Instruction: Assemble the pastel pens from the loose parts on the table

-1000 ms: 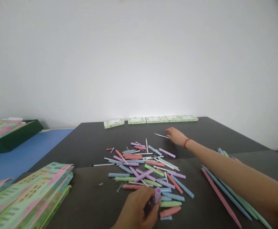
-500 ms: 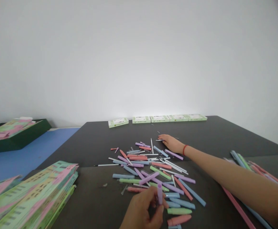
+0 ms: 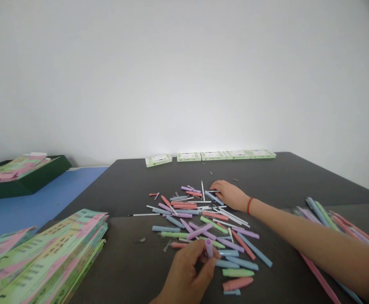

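Observation:
A short purple pen tube (image 3: 209,248) stands upright between the thumb and fingers of my left hand (image 3: 189,270), its open end up. Farther off, my right hand (image 3: 230,194) rests palm down at the far right edge of the pile, its fingertips on a thin white refill (image 3: 214,191). Between and around my hands lie loose pen parts: blue barrels (image 3: 254,250), red barrels (image 3: 244,245), green barrels (image 3: 214,225) and several white refills. A green cap (image 3: 238,272) and a red cap (image 3: 237,283) lie just right of my left hand.
Flat green-and-white boxes (image 3: 189,157) line the table's far edge. Stacked printed packets (image 3: 51,257) lie at the near left. Behind them a dark green tray (image 3: 38,179) holds more packets on a blue surface (image 3: 73,183). Bundled barrels (image 3: 319,213) lie at the right.
My right hand has moved slightly nearer, bringing the white refill toward the pile. My left hand still holds the purple tube, now tilted a little differently. The view has shifted slightly.

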A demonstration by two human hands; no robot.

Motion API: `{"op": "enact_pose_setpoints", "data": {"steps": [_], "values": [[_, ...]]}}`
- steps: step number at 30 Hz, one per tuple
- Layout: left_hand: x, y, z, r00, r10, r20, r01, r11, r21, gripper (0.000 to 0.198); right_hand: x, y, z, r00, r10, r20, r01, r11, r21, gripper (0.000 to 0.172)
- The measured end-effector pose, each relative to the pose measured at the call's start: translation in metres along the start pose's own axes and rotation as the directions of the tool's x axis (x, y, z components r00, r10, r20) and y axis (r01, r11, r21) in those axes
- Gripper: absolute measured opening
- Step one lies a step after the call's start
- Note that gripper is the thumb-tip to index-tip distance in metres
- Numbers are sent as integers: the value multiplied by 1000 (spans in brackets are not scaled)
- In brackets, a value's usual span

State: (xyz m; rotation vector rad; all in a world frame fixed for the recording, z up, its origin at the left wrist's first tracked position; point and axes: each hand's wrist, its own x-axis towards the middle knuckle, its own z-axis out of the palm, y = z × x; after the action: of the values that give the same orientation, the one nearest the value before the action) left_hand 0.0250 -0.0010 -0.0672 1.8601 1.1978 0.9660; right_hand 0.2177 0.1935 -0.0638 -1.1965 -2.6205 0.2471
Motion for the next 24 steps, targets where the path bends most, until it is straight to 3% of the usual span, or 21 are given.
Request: {"op": "enact_pose_setpoints", "data": {"steps": [7, 10, 16, 20, 24], "values": [[-2, 1, -3, 999, 37, -9, -37, 999, 15, 12, -10, 1, -7, 1000, 14, -20, -14, 1000, 12, 26], [-2, -1, -3, 999, 46, 14, -47, 996, 71, 13, -22, -16, -20, 998, 6, -61, -4, 999, 43, 27], [-3, -5, 2, 994, 88, 62, -96, 984, 153, 17, -77, -61, -34, 996, -10, -94, 30, 976, 217, 23], [-2, -7, 5, 992, 112, 66, -121, 981, 153, 13, -77, -32, -29, 990, 39, -135, -12, 980, 196, 23], [-2, -11, 8, 988, 146, 42, -150, 982, 114, 14, -34, 27, -19, 979, 125, -163, -94, 979, 183, 26]]}}
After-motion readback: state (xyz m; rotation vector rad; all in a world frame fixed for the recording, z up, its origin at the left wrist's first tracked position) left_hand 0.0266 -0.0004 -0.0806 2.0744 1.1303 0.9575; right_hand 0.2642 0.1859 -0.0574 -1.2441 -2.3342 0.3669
